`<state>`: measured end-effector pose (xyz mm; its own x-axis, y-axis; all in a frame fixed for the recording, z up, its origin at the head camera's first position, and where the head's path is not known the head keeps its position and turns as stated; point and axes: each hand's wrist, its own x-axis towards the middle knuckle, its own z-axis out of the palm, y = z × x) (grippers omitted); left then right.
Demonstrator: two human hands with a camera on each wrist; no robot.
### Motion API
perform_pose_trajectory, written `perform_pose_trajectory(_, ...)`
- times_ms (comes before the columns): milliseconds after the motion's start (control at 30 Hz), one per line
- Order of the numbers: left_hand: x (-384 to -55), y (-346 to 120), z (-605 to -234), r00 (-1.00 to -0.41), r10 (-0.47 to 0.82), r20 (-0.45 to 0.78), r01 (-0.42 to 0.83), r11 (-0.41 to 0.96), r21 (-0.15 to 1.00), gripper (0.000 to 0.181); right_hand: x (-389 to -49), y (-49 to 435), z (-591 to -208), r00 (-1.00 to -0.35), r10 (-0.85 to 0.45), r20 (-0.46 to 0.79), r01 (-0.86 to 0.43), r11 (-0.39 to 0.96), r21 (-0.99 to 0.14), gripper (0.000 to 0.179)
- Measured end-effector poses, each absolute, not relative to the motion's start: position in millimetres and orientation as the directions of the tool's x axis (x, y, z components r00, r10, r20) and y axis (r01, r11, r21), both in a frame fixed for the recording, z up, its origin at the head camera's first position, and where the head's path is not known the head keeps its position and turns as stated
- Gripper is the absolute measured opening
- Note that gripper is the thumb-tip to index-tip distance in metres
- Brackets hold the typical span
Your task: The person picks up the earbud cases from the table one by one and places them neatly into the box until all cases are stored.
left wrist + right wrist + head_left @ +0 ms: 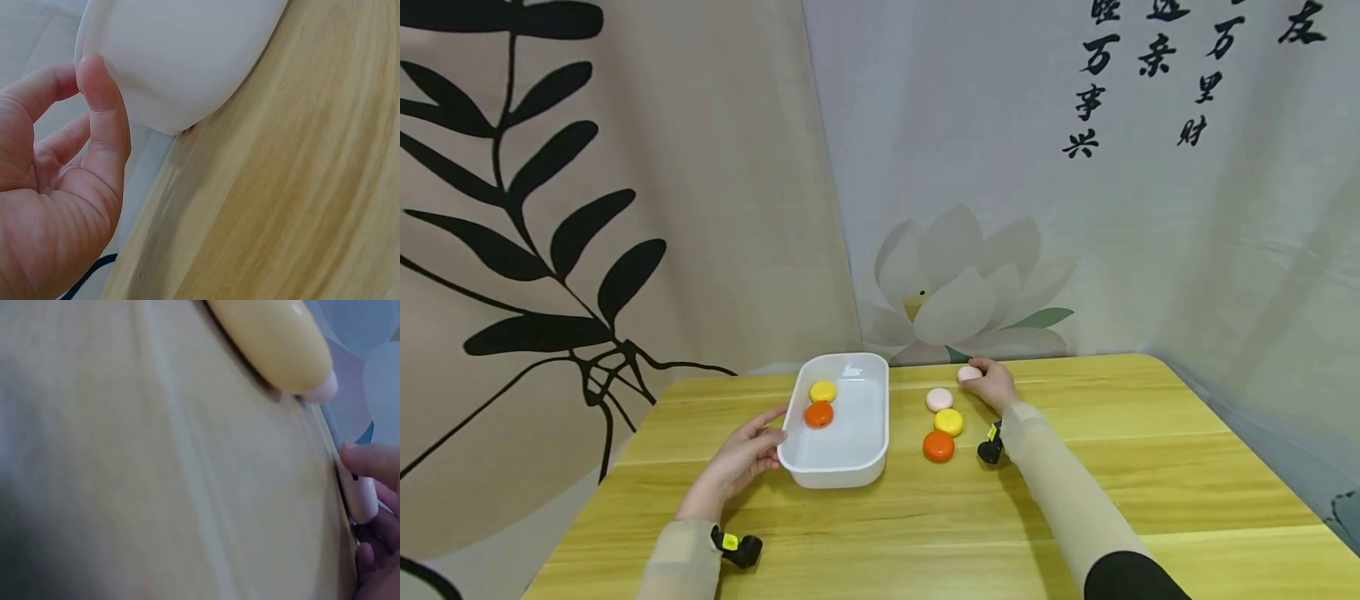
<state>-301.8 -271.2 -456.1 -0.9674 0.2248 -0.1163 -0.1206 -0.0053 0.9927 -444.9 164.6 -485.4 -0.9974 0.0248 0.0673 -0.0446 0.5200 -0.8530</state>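
My left hand (pixel 741 458) holds the left rim of a white rectangular tub (pixel 838 477), with its thumb on the near side and fingers behind, as the left wrist view shows. Inside the tub lie a yellow disc (pixel 823 391) and an orange disc (pixel 818 415). At the table's far edge my right hand (pixel 997 387) grips a pale pink round disc (pixel 968 374) between thumb and fingers; the right wrist view shows this disc (pixel 360 497) with a small dark mark. Beside that hand sit another pale pink disc (pixel 939 400), a yellow disc (pixel 949 422) and an orange disc (pixel 938 446), in a row.
Everything stands on a wooden table (pixel 880 542). Behind it hangs a curtain (pixel 745 208) printed with leaves, a lotus and black characters. A black wrist camera (pixel 991 444) is strapped on the right arm, and another wrist camera (pixel 739 548) on the left.
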Motion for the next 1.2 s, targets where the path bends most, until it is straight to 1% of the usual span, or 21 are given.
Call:
perform_pose_trajectory(200,-303,-269,-457,-0.967,0.228,-0.110,-0.115,-0.005,0.993,0.065,-442,167,-485,-0.996,0.033,0.080,-0.051,0.530,-0.846,0.050)
perform_pose_trajectory(433,-304,-269,-457,-0.967,0.227,-0.114,-0.116,0.005,0.993,0.064,-440,172,-477,-0.998,0.024,0.055,-0.037,0.484,-0.874,0.056)
perform_pose_trajectory(667,-302,-270,-458,-0.968,0.225,-0.112,-0.113,0.012,0.994,0.065,-440,176,-469,-0.996,0.017,0.087,-0.068,0.486,-0.871,0.053)
perform_pose_trajectory(867,-301,-271,-459,-0.965,0.238,-0.113,-0.120,-0.011,0.993,0.067,-443,179,-459,-0.996,0.002,0.086,-0.077,0.418,-0.905,0.052)
perform_pose_trajectory(967,-301,-272,-458,-0.965,0.240,-0.111,-0.115,-0.004,0.993,0.067,-442,179,-452,-0.998,0.004,0.060,-0.055,0.366,-0.929,0.053)
perform_pose_trajectory(1100,-302,-272,-457,-0.967,0.222,-0.122,-0.124,0.004,0.992,0.066,-440,180,-443,-0.998,0.012,0.055,-0.047,0.378,-0.924,0.050)
perform_pose_trajectory(1200,-303,-272,-457,-0.968,0.215,-0.131,-0.132,0.011,0.991,0.065,-436,181,-437,-0.996,0.018,0.082,-0.067,0.431,-0.900,0.049)
